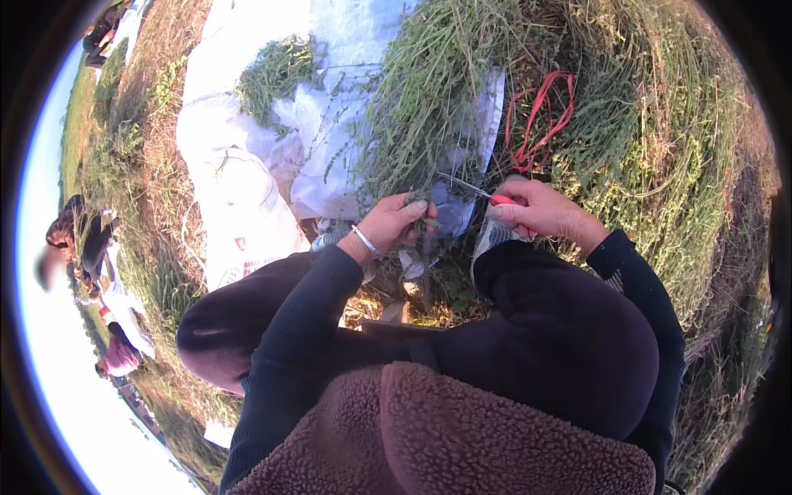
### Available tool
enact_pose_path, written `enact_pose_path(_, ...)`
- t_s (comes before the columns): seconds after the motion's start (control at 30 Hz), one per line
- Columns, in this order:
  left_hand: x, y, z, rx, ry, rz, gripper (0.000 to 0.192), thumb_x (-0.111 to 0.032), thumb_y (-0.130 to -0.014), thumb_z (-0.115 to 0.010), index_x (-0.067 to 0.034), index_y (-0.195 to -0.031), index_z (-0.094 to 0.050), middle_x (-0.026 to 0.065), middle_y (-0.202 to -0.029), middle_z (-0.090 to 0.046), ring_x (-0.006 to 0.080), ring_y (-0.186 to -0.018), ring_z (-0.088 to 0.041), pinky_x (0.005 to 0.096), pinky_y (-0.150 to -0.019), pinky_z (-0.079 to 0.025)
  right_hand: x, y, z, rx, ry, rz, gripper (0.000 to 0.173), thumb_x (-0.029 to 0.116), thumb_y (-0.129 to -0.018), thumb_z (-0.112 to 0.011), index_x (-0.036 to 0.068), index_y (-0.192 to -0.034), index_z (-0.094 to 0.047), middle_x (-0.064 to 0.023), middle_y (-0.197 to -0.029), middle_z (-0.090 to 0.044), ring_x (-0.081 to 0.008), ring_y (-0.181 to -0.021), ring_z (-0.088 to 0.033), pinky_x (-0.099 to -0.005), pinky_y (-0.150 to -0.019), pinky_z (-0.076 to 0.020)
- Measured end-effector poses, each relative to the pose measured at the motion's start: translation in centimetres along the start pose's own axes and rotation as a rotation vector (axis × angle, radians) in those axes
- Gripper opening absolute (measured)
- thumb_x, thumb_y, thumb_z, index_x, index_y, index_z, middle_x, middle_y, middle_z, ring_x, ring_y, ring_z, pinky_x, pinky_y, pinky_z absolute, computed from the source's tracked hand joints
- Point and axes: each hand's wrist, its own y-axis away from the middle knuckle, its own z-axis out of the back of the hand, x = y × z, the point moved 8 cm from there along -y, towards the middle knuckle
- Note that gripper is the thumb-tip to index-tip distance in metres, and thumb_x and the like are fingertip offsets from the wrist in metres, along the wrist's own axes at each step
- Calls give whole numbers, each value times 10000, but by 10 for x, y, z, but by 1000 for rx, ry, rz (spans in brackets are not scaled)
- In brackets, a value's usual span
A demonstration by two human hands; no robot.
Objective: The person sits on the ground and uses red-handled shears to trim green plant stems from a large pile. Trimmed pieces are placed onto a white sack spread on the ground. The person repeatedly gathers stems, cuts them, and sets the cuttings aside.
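My left hand [396, 224] is closed around a small bunch of green herb sprigs [422, 204], with a silver bangle at the wrist. To its right, my right hand [537, 207] grips scissors [504, 199] by their red handle. The metal blades point up and left, a short way from the sprigs and apart from them; whether they are parted is hard to make out. Beyond both hands a large heap of cut green stems [436, 99] lies over a white plastic sheet [334, 161].
A smaller green clump [275, 80] lies on the sheet, near a white woven sack [241, 210]. Loops of red strap [535, 124] rest on the cut stems at right. Several people are at far left, among them a bending person [93, 241].
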Motion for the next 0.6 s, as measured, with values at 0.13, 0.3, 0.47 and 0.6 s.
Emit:
enact_pose_path(0.13,4,7,-3,44,64,30,227,-297,-923,-550,-81,-984,-587,15,-821,-614,46,-602,-499,184,-525,-382,-13,7,-3,59,-36,7,460,434,-855,-606,19,-1052,-581,-29,-732,-568,-94,-585,-575,-239,-472,-459)
enact_pose_path(0.3,12,4,-6,-28,-55,2,211,-296,-918,-559,-89,-960,-578,6,-789,-617,40,-568,-474,181,-526,-379,4,-13,-19,91,45,-59,456,448,-869,-577,18,-1020,-586,-24,-709,-582,-96,-556,-576,-239,-450,-454)
enact_pose_path(0.47,7,15,-13,-11,-120,-34,205,-274,-923,-558,-72,-953,-576,15,-850,-620,47,-630,-501,191,-555,-404,6,-20,-25,90,79,-35,403,407,-877,-577,14,-959,-589,-18,-653,-587,-91,-480,-552,-244,-402,-426)
enact_pose_path(0.6,-4,27,-28,99,63,-66,213,-267,-921,-564,-59,-966,-562,29,-922,-600,76,-708,-526,215,-600,-425,-7,-5,-16,69,34,-43,361,371,-870,-600,25,-974,-590,-10,-663,-571,-81,-495,-539,-234,-419,-424)
